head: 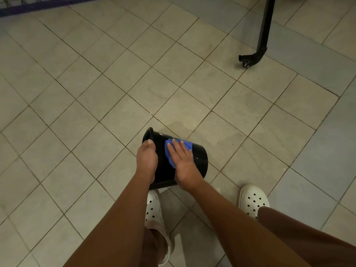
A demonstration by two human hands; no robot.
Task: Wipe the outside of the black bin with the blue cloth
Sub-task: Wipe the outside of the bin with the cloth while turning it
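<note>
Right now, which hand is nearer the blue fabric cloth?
Right. The right hand presses flat on the cloth; the left hand grips the round black bin's rim beside it.

Beige square-tile floor (115, 78) w/ dark grout lines. Far right: black angled metal leg (264, 33), small foot on the tiles. Far left corner: dark blue wire frame (28, 6). Near: white perforated rubber clogs, left clog (153, 207) & right clog (253, 199), well apart.
</note>
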